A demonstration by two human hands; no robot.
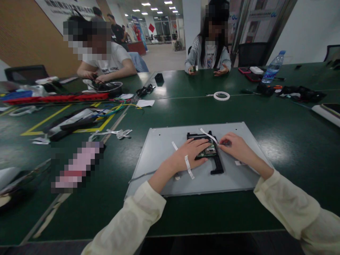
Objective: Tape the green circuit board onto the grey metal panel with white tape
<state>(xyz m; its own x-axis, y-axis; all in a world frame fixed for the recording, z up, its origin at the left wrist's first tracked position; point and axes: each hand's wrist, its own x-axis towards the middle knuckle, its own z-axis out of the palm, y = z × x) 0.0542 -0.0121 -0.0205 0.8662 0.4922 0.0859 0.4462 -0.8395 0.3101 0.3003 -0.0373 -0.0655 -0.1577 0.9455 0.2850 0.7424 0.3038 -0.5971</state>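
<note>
A grey metal panel (233, 177) lies flat on the dark green table in front of me. On its middle sits a black bracket (217, 165) with a small green circuit board (209, 151). My left hand (191, 153) lies flat over the board, fingers stretched out, with a white tape strip (188, 167) stuck across its back. My right hand (234, 145) is at the bracket's right side, fingers pinched together on something small I cannot make out. A white ribbon strip (208, 135) runs over the bracket's top.
A tape roll (221, 96) and a water bottle (273, 67) stand further back. Cables, a red strip (57, 98) and tape scraps clutter the left side. Two other people sit at the far edge, their hands on their own items. A blurred object (77, 165) lies at left.
</note>
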